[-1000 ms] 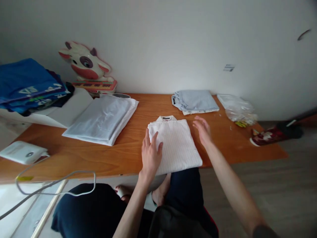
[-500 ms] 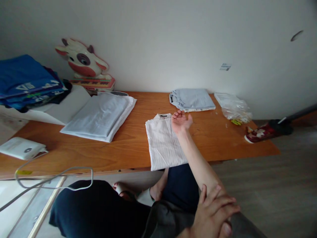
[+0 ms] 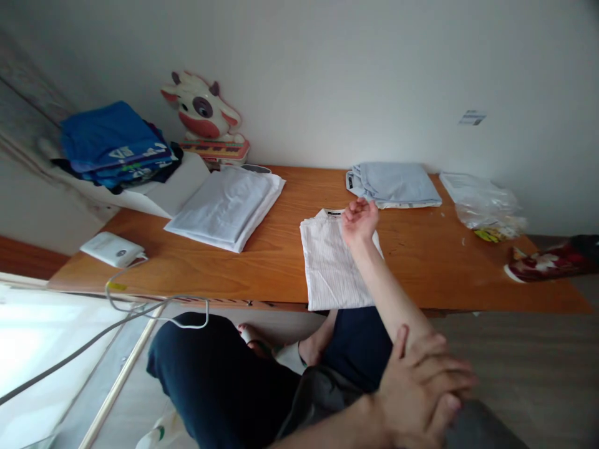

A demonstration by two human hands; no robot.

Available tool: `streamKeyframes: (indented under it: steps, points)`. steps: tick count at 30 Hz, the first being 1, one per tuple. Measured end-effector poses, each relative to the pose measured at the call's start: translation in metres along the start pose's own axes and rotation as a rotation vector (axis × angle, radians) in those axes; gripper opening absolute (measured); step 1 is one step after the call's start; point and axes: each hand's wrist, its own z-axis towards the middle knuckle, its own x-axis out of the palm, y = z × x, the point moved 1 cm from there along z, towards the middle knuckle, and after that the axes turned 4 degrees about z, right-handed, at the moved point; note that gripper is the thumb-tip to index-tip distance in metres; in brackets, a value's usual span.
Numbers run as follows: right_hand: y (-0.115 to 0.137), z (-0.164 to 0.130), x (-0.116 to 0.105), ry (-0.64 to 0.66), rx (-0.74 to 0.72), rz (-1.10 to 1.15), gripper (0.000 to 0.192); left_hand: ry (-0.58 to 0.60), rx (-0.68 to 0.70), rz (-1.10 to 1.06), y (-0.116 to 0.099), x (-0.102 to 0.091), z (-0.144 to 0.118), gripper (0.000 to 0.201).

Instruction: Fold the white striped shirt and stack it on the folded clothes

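We noted the folded white shirt point(image 3: 333, 262) lying at the counter's point(image 3: 262, 268) near edge. Right hand point(image 3: 359, 219) hovered over its collar end, palm up, fingers loosely curled, holding nothing. Left hand point(image 3: 421, 390) clasped the right forearm, low in view. A folded pale blue garment point(image 3: 395, 185) lay just beyond
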Motion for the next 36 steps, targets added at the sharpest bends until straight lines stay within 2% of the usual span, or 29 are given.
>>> streamKeyframes:
  steps: [1, 2, 3, 5, 7, 8, 10, 12, 14, 16, 19, 23, 25, 27, 29, 33, 36]
  points:
    - [-0.002, -0.003, -0.002, -0.118, 0.057, 0.067, 0.045, 0.033, 0.019, -0.037, -0.01, 0.012, -0.01, 0.055]
    - [-0.004, -0.008, -0.003, -0.131, 0.061, 0.021, 0.042, 0.055, 0.049, -0.077, -0.015, 0.017, -0.017, 0.056]
    - [-0.005, -0.014, -0.004, -0.036, 0.031, -0.116, 0.038, 0.058, 0.064, -0.114, -0.014, 0.016, -0.02, 0.054]
    - [-0.009, -0.024, -0.004, 0.324, -0.043, -0.482, 0.035, 0.029, 0.054, -0.166, 0.003, -0.002, -0.019, 0.047]
    - [-0.019, -0.031, -0.003, 0.676, -0.162, -0.824, 0.047, -0.017, -0.061, -0.151, 0.033, -0.025, -0.01, 0.04]
    - [-0.027, -0.032, -0.003, 0.79, -0.219, -0.945, 0.055, -0.029, -0.138, -0.113, 0.049, -0.034, -0.006, 0.039]
    - [-0.047, -0.029, -0.002, 0.925, -0.29, -1.08, 0.064, -0.006, -0.239, 0.013, 0.077, -0.04, 0.0, 0.042]
    - [-0.068, -0.022, -0.001, 1.0, -0.316, -1.103, 0.066, 0.06, -0.222, 0.177, 0.096, -0.033, 0.002, 0.055]
    - [-0.083, -0.016, -0.001, 1.019, -0.318, -1.091, 0.065, 0.121, -0.157, 0.322, 0.106, -0.022, -0.001, 0.066]
    - [-0.087, -0.012, -0.002, 1.012, -0.308, -1.082, 0.065, 0.143, -0.116, 0.397, 0.111, -0.013, -0.005, 0.069]
    - [-0.071, -0.018, -0.004, 1.038, -0.304, -1.053, 0.068, 0.126, -0.113, 0.405, 0.114, -0.012, -0.009, 0.065]
    - [-0.042, -0.052, -0.008, 1.182, -0.332, -0.951, 0.074, 0.129, -0.123, 0.387, 0.113, -0.017, -0.01, 0.062]
    - [-0.038, -0.068, -0.01, 1.248, -0.31, -0.914, 0.074, 0.138, -0.132, 0.387, 0.111, -0.015, -0.009, 0.063]
    - [-0.043, -0.072, -0.011, 1.28, -0.287, -0.907, 0.074, 0.136, -0.151, 0.387, 0.109, -0.012, -0.009, 0.065]
    - [-0.056, -0.062, -0.01, 1.248, -0.282, -0.936, 0.075, 0.133, -0.16, 0.378, 0.107, -0.01, -0.009, 0.067]
    - [-0.083, -0.025, -0.001, 0.982, -0.269, -1.066, 0.075, 0.133, -0.176, 0.364, 0.108, -0.01, -0.012, 0.068]
    - [-0.094, -0.014, 0.006, 0.932, -0.266, -1.113, 0.073, 0.13, -0.196, 0.364, 0.111, -0.012, -0.013, 0.071]
